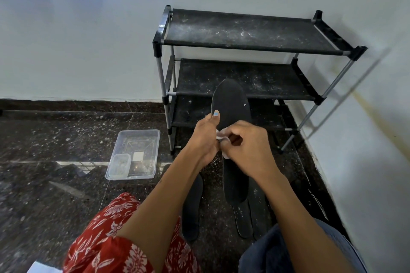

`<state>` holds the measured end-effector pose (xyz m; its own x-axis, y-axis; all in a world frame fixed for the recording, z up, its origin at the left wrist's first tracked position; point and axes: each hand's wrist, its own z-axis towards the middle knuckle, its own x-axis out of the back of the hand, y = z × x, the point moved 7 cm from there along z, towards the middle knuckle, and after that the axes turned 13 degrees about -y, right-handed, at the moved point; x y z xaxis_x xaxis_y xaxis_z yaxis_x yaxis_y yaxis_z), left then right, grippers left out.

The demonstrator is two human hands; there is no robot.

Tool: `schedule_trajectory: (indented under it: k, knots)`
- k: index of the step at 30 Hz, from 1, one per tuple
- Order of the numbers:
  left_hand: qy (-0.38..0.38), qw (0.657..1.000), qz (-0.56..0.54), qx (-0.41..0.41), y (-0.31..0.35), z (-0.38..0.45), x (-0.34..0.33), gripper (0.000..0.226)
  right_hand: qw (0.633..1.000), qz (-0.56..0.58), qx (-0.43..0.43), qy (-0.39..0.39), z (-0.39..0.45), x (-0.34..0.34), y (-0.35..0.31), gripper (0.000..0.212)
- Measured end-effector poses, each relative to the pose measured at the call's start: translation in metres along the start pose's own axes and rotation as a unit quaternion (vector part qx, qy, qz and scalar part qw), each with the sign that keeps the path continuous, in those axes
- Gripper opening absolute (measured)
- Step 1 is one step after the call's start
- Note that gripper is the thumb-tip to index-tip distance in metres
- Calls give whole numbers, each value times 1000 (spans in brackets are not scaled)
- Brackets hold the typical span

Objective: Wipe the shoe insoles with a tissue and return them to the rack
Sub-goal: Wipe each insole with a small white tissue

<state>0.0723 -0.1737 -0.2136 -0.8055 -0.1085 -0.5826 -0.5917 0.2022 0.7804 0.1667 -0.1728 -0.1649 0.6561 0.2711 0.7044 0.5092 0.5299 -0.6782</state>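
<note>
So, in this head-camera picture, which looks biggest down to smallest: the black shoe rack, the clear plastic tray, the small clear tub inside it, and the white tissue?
1. Black three-shelf shoe rack
2. Clear plastic tray
3. Small clear tub
4. White tissue, though it is mostly hidden in the right hand, so its true size is unsure.

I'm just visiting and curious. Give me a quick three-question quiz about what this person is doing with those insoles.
1. True or false: the left hand holds the raised insole.
2. What does the right hand press on it? A) brush B) tissue C) sponge
3. Fill in: the shoe rack has ___ shelves, none holding an insole.

Key: 1 true; 2 B; 3 three.
</note>
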Motion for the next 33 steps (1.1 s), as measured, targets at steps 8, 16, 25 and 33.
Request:
schedule_trajectory:
  k: [8,16,25,33]
  knots:
    - [-16,1000,-25,-4,3,-2,-3,35,1000,-2,12,15,-1,3,0,15]
    - [-29,1000,-2,1,3,-2,-4,39,999,-3,8,36,-1,10,3,17]
    - [-12,1000,23,-9,5,1,-2,34,999,2,16,28,-1,9,4,15]
    - [-45,996,75,16,4,-2,-5,39,997,-21,21,73,-3,18,0,17]
